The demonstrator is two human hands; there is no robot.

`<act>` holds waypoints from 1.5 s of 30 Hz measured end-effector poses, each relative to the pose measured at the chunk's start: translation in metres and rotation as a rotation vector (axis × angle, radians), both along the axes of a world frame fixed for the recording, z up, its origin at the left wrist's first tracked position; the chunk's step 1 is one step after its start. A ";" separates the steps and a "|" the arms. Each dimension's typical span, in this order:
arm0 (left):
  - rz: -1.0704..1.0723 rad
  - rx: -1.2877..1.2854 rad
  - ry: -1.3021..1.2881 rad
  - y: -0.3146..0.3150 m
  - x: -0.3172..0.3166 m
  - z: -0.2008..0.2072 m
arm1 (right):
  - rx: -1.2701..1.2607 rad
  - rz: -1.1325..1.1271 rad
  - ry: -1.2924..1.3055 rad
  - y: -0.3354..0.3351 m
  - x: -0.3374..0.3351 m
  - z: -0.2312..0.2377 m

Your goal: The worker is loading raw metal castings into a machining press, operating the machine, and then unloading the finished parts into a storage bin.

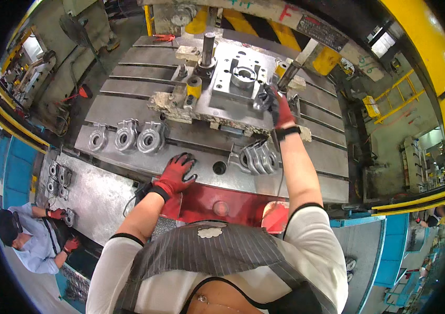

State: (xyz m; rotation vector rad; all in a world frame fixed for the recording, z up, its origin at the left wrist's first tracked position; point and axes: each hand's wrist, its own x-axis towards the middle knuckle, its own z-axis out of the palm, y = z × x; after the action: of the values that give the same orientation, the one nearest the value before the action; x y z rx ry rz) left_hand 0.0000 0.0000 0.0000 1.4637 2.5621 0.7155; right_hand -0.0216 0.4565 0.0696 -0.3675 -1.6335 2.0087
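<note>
In a red and black glove, my right hand (pixel 281 107) reaches forward to the right front corner of a steel die block (pixel 233 95). Its fingers close round a shiny metal casting (pixel 260 100), partly covered by the glove. A round seat (pixel 244 77) with a toothed opening is on top of the block. My left hand (pixel 178 175), gloved the same way, rests near the front edge of the press bed (pixel 191 149) with fingers spread and nothing in them. Beyond it to the left stand several ring-shaped castings (pixel 150 138). More castings (pixel 258 157) lean together nearer my right forearm.
Upright guide posts (pixel 208 49) flank the die block, beside yellow collars (pixel 194 87). A red panel (pixel 220 204) runs along the bed's front. At lower left, a co-worker (pixel 39 235) in red gloves handles a casting at a metal table (pixel 89 193). A yellow press frame (pixel 431 47) rises right.
</note>
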 end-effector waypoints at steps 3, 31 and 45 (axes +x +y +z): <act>-0.009 0.016 -0.003 -0.004 0.001 0.004 | 0.871 -0.368 -0.577 -0.035 -0.031 0.059; -0.007 0.072 0.048 -0.001 -0.003 0.009 | 1.165 -0.278 -0.369 -0.100 -0.004 0.038; 0.540 0.193 -0.892 -0.114 -0.020 -0.124 | 0.532 -0.224 -0.768 -0.145 0.444 -0.190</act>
State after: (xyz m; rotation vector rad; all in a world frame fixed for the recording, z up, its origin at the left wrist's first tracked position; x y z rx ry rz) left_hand -0.0199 -0.1138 -0.1242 0.2737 2.1432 1.3252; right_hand 0.4225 0.3112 -0.1206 -1.1461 -2.3522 1.2410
